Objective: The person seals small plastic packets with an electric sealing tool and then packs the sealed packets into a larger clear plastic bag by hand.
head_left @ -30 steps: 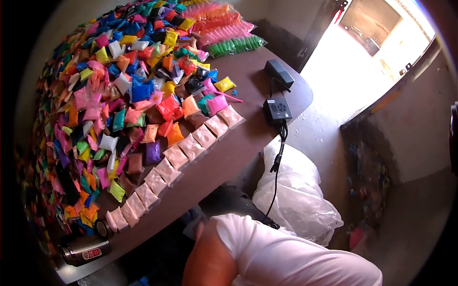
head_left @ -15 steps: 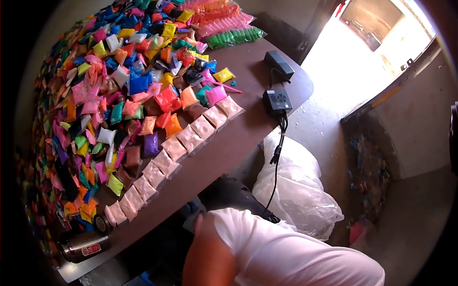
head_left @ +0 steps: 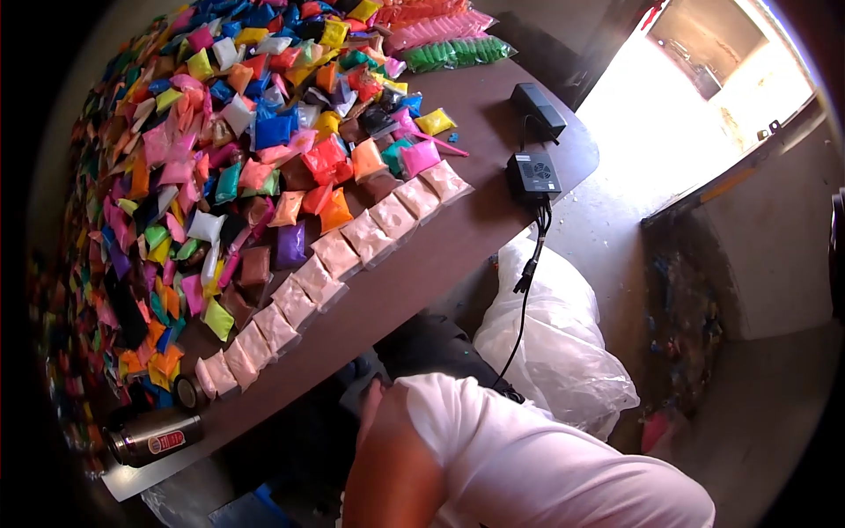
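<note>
Neither of my hands shows clearly. A bare arm with a white sleeve (head_left: 528,449) fills the lower middle, bent down below the table edge, and its hand is hidden. Nearest to it on the brown table (head_left: 422,273) lies a row of pale peach packets (head_left: 336,253), side by side along the front edge. Behind the row spreads a large heap of small coloured packets (head_left: 202,167). At the near left end of the row, a metal flask (head_left: 154,437) with a red label lies on its side by a round dark-centred piece (head_left: 187,391).
A black box with a fan (head_left: 534,176) and a black power block (head_left: 537,114) sit at the table's right corner, a cable hanging down. Bundled green packets (head_left: 458,54) lie at the back. A white plastic sack (head_left: 554,334) stands on the floor near a bright doorway (head_left: 687,106).
The view has shifted slightly, so the table and its packets appear farther right. The bare arm has moved a little under the table edge. No packet has visibly moved on the table.
</note>
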Tool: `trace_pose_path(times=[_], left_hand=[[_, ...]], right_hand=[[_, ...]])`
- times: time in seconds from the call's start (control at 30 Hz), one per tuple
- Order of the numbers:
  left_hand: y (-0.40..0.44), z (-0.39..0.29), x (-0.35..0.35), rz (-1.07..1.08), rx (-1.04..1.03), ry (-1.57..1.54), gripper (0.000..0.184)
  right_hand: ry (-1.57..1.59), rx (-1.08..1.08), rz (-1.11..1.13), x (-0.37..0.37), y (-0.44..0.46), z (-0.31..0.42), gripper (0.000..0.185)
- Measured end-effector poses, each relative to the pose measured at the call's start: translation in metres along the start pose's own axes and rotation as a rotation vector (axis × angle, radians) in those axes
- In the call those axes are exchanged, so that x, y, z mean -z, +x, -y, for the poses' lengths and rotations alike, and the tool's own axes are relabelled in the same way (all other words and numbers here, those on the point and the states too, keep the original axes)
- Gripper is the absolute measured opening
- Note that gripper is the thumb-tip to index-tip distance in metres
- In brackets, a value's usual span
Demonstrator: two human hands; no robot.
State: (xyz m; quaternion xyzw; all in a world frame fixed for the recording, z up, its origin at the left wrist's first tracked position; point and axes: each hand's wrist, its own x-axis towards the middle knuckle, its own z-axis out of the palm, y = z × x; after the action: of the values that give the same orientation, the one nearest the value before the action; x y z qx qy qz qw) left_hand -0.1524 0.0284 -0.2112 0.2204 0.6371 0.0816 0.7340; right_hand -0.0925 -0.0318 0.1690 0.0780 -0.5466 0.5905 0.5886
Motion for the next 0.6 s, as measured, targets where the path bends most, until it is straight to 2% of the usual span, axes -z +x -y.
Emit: trace_pose_path(times=[0.27,0.33,0.4,0.47,0.6], left_hand=[[0.004,0.016,0.003,-0.009,-0.01,-0.033,0.026],[-0.004,0.015,-0.005,-0.071,-0.036,0.009,0.037],[-0.008,0.015,-0.006,-0.049,-0.105,0.02,0.025],[-0.012,0.016,-0.003,-0.109,-0.1,0.039,0.025],[0.003,0.015,-0.003,-0.014,-0.127,0.049,0.027]], right_hand=[[0.067,0.012,-0.033,-0.01,-0.006,-0.011,0.053],[0.12,0.016,-0.032,-0.019,-0.007,-0.017,0.053],[0.172,0.02,-0.027,-0.025,-0.008,-0.019,0.052],[0.212,0.026,-0.03,-0.031,-0.007,-0.019,0.052],[0.269,0.027,-0.012,-0.04,-0.007,-0.023,0.052]])
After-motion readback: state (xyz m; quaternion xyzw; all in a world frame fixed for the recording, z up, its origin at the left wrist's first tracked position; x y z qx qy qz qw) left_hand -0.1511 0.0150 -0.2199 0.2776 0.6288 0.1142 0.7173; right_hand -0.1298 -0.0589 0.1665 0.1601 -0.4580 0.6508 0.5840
